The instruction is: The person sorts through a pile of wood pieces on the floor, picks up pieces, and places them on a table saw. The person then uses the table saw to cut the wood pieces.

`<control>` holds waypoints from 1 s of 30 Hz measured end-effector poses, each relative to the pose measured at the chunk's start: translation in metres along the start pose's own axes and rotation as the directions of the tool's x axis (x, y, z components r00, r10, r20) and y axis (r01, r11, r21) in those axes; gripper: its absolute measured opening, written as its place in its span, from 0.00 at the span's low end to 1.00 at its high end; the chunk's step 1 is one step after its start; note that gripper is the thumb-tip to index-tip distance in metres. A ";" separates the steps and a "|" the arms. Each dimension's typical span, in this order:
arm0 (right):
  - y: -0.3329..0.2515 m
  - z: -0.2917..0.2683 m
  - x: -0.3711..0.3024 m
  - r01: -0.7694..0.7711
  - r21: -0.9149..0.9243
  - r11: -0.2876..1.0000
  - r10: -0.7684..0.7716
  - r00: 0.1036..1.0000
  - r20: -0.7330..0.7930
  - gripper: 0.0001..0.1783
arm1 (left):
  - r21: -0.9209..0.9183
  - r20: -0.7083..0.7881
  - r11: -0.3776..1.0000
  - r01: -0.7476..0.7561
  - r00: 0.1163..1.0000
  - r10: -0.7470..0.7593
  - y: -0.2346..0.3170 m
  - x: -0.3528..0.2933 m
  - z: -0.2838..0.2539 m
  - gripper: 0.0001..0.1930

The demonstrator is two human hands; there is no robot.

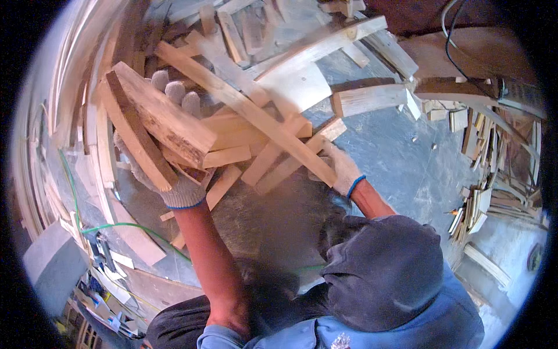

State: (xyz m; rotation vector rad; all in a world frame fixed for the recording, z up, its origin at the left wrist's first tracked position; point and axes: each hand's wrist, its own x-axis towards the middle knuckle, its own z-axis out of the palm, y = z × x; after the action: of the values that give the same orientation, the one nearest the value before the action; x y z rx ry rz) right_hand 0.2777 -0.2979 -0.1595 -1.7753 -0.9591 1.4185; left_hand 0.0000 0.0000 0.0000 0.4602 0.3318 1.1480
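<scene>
Fingers (174, 91) curled round wood, both hands loaded

Our left hand (138, 167) wraps wide round two thick blocks (160, 113), which hide its palm; our right hand (342, 166) grips the near end of a long strip (250, 110), fingertips mostly hidden. Strip sits over the grey-blue floor (395, 139), long axis diagonal, far end upper left. Short offcuts (264, 166) cross beneath, cluttering the way; pale board (331, 46) beyond, green cord (116, 224) lower left.

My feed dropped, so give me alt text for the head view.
Gloved left hand clutches wooden pieces; gloved right hand holds the end of a long wooden strip. More wood lies scattered on the blue-grey floor.
</scene>
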 end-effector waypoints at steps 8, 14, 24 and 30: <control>-0.091 0.013 0.003 -0.569 0.429 0.702 0.390 0.811 0.437 0.24 | -0.242 0.306 0.970 0.020 0.950 0.057 0.042 -0.010 -0.008 0.44; -0.220 -0.144 0.048 -0.244 -0.449 0.860 0.195 0.969 -0.154 0.29 | -0.172 0.306 0.982 -0.075 0.944 0.126 0.051 -0.026 0.001 0.39; -0.174 -0.003 0.054 0.593 -0.802 0.074 -0.647 0.640 0.414 0.46 | 0.004 0.056 0.969 -0.248 0.967 0.247 0.042 -0.043 0.047 0.41; -0.140 0.057 0.027 0.573 -0.809 0.131 -0.563 0.715 0.415 0.45 | -0.128 0.087 0.968 -0.215 0.970 0.227 0.055 -0.066 0.031 0.41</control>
State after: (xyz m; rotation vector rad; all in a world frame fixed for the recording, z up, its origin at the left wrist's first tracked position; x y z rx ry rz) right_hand 0.2066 -0.2007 -0.0652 -1.6352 -2.4665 0.2626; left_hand -0.0537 -0.0481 0.0562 0.4574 0.1245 1.3481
